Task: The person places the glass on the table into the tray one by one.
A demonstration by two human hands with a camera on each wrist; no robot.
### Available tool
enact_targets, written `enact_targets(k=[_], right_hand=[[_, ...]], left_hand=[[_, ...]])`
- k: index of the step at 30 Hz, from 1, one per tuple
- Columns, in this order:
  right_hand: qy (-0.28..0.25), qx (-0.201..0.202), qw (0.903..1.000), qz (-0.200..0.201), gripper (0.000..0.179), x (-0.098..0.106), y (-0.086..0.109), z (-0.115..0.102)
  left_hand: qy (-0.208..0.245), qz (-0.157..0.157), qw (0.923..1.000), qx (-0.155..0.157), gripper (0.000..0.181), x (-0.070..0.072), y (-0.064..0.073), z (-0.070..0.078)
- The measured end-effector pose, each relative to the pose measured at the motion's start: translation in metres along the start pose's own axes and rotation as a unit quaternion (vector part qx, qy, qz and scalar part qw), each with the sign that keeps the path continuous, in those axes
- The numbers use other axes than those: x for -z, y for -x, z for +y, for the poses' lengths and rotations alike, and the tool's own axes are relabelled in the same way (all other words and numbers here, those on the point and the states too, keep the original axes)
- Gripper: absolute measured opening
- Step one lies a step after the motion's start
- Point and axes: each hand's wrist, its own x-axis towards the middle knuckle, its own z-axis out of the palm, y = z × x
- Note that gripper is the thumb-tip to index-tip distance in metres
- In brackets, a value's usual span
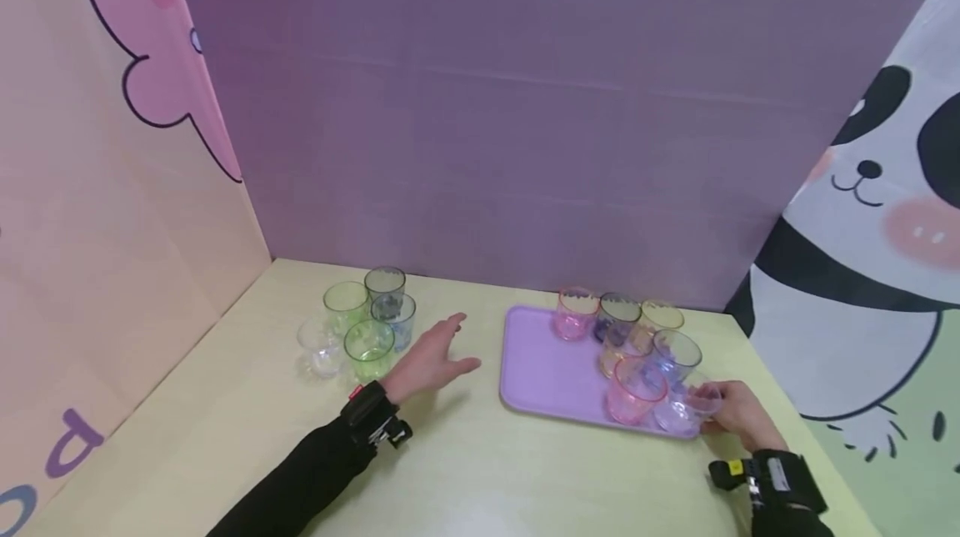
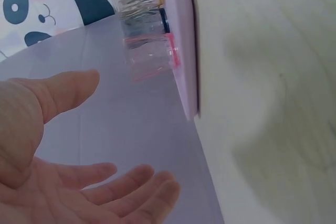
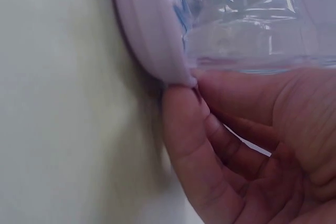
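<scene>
My right hand (image 1: 738, 414) pinches the near right corner of the lilac tray (image 1: 551, 370) between thumb and fingers; the right wrist view shows the tray's rim (image 3: 152, 35) in that pinch, close beside a clear cup (image 3: 247, 22). Several transparent tumblers stand on the tray's right half, among them a pink cup (image 1: 636, 398), a blue-tinted cup (image 1: 677, 360) and a dark cup (image 1: 618, 318). My left hand (image 1: 430, 360), fingers spread and holding nothing, hovers between the tray and another group of cups. In the left wrist view its palm (image 2: 58, 182) shows bare.
Left of my left hand stand several more cups: two green cups, the nearer (image 1: 370, 351) and the farther (image 1: 346, 306), a grey cup (image 1: 385, 285), a bluish cup (image 1: 401, 324) and a clear cup (image 1: 322, 351). A purple wall (image 1: 480, 128) rises behind the cream table (image 1: 480, 470), with printed panels at both sides.
</scene>
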Motion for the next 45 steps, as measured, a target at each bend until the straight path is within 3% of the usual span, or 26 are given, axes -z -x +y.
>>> enact_targets(k=[5,11,16,25,34,40,45], right_hand=[[-0.007,0.002,1.0,0.001,0.038,0.0,0.003,-0.002],[-0.006,-0.007,0.9999,0.003,0.048,0.001,0.004,0.0],[-0.002,-0.013,0.9999,0.004,0.052,0.001,0.004,0.001],[0.003,-0.01,0.9999,0.002,0.048,0.001,0.003,0.001],[0.004,-0.01,0.9999,0.005,0.049,0.001,0.001,0.0],[-0.004,-0.015,0.9999,0.004,0.05,0.001,0.002,0.0],[-0.003,-0.018,0.9998,0.007,0.049,0.001,0.002,0.0]], left_hand=[[-0.016,-0.001,0.9998,-0.014,0.068,0.005,0.003,0.0],[-0.014,-0.022,0.9987,-0.044,0.049,0.014,0.006,-0.001],[-0.025,-0.031,0.9979,-0.051,0.041,0.022,0.008,-0.001],[-0.117,0.001,0.9927,-0.031,0.045,0.041,0.016,-0.001],[-0.155,0.024,0.9876,-0.007,0.053,0.063,0.02,-0.01],[-0.198,0.027,0.9796,0.019,0.069,0.079,0.027,-0.015],[-0.223,0.019,0.9731,0.056,0.085,0.084,0.031,-0.018]])
